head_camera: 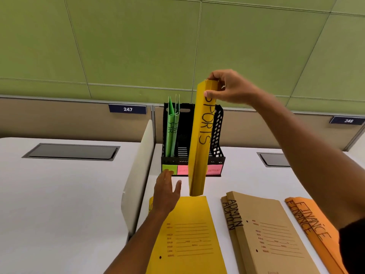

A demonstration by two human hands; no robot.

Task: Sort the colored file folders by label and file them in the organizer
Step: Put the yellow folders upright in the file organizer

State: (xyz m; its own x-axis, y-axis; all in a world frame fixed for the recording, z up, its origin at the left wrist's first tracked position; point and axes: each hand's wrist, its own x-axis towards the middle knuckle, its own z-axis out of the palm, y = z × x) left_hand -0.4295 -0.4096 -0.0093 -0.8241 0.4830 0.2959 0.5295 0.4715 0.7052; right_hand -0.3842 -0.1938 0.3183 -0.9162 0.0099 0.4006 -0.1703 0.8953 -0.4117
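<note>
Flat on the white surface [197, 186], closest to the lens, lies a second yellow folder [189, 234], with the brown ADMIN folders [264, 234] to its right and the orange FINANCE folders [316, 230] beyond those.

Reading from the left: the left hand [166, 191] hovers above the top edge of the flat yellow folder, fingers straight and spread, gripping nothing — whether it touches the paper cannot be told. Behind it stands the black mesh organizer [218, 135], its left slot holding two green HR folders [171, 131], with coloured sticky labels across its front. Hanging upright in front of the middle of the organizer is the yellow SPORTS folder [199, 139], pinched at its top end by the right hand [231, 89], thumb on the near face and fingers curled over the far side.

The risk, as I judge it: a grip at one end only lets the folder swing or fan open, so its lower edge could catch a divider — or drop into the wrong slot, since the folder itself hides the labels behind it.
</note>
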